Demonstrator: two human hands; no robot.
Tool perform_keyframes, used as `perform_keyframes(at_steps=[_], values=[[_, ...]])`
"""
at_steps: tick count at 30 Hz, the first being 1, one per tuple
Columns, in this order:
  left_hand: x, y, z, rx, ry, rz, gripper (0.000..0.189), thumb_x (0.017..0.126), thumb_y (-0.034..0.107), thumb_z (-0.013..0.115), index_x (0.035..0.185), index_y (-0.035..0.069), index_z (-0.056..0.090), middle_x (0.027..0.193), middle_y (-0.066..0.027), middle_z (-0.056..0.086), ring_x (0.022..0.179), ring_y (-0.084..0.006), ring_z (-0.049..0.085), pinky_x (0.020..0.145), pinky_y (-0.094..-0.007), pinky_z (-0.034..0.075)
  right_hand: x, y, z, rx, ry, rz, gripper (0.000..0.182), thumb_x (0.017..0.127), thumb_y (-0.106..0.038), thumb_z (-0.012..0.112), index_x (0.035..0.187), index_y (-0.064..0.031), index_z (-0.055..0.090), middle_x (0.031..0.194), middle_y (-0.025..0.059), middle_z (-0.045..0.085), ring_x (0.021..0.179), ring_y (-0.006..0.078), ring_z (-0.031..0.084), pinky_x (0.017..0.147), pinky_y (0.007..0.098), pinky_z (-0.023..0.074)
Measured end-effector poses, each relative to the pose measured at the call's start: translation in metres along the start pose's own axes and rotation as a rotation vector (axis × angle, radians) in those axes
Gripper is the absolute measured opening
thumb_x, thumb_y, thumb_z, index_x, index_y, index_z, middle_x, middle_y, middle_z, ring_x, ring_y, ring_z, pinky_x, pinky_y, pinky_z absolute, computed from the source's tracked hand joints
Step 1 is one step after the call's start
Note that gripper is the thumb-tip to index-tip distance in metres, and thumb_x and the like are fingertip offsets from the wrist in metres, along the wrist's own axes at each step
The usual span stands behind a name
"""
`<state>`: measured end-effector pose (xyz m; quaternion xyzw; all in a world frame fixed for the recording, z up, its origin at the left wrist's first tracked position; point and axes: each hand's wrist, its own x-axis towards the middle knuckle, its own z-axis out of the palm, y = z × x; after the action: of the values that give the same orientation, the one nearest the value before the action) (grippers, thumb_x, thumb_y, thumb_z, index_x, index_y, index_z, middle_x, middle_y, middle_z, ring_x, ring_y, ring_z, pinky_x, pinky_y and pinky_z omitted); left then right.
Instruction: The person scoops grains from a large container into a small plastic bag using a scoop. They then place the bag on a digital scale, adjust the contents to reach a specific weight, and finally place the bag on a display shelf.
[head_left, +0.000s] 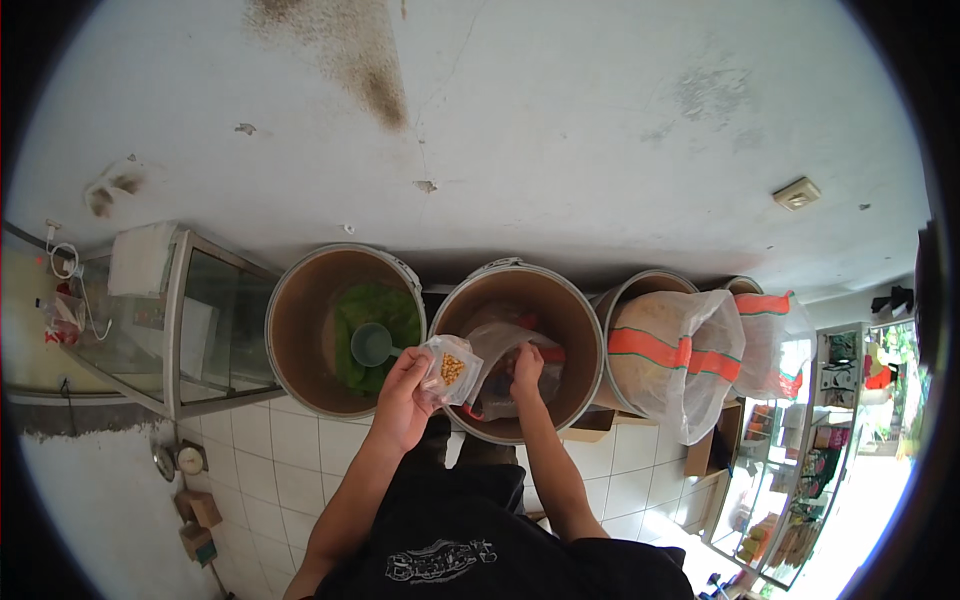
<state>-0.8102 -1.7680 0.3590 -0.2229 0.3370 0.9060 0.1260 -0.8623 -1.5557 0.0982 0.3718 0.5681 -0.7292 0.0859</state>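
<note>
My left hand (411, 390) grips a small clear plastic bag (459, 366) with some yellow kernels in it, held over the gap between two round drums. My right hand (527, 366) reaches into the middle drum (592, 322), over a translucent plastic sack (487, 352) with red bands; its fingertips are bent at the sack's opening, and what they hold cannot be made out. In the left drum (289, 330), a green-grey scoop (371, 344) lies over bright green plastic, its handle running towards my left hand.
Right of the middle drum stands another drum with a full translucent sack (660, 330) banded in red. A glass cabinet (225, 322) is at the left. Glass shelves (817, 450) hold goods at the right. A dial scale (191, 459) and cardboard boxes (199, 510) are at lower left.
</note>
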Motion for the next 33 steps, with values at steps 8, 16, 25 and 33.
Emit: perform_keyframes(at_steps=[8, 16, 25, 33], values=[[0.013, 0.007, 0.005, 0.025, -0.237, -0.058, 0.009, 0.098, 0.02, 0.052, 0.1, 0.012, 0.053, 0.094, 0.0019, 0.057, 0.08, -0.0083, 0.057, 0.065, -0.0254, 0.048, -0.154, -0.161, 0.047, -0.467, -0.732, -0.522, 0.015, 0.09, -0.017, 0.061, 0.085, -0.0046, 0.054, 0.069, -0.0036, 0.051, 0.065, 0.0039, 0.046, 0.056, 0.0235, 0.0388], [-0.017, 0.049, 0.05, 0.287, -0.394, 0.12, 0.017, 0.089, 0.004, 0.054, 0.105, 0.007, 0.052, 0.09, -0.002, 0.056, 0.077, -0.0109, 0.057, 0.069, -0.026, 0.05, -0.197, -0.225, 0.042, -0.607, -0.596, -0.638, 0.019, 0.086, -0.01, 0.066, 0.081, -0.0056, 0.048, 0.065, -0.0033, 0.05, 0.056, 0.0036, 0.044, 0.049, 0.0217, 0.0348], [0.02, 0.044, 0.059, 0.493, -0.372, 0.27, 0.02, 0.082, -0.002, 0.054, 0.101, 0.006, 0.053, 0.08, 0.0003, 0.052, 0.07, -0.0087, 0.054, 0.066, -0.0248, 0.049, -0.198, -0.252, 0.007, -0.545, -0.737, -0.627, 0.009, 0.08, 0.001, 0.059, 0.085, -0.0026, 0.052, 0.061, -0.0008, 0.051, 0.048, 0.0083, 0.048, 0.045, 0.0239, 0.0392], [0.018, 0.02, 0.071, 1.514, 0.064, 0.947, 0.027, 0.079, 0.004, 0.057, 0.105, 0.008, 0.054, 0.072, -0.0071, 0.052, 0.068, -0.0202, 0.058, 0.064, -0.0354, 0.049, -0.184, -0.274, -0.019, -0.517, -0.793, -0.422, 0.01, 0.082, 0.001, 0.054, 0.091, -0.0024, 0.054, 0.061, 0.0004, 0.051, 0.048, 0.0099, 0.05, 0.046, 0.0241, 0.0439]])
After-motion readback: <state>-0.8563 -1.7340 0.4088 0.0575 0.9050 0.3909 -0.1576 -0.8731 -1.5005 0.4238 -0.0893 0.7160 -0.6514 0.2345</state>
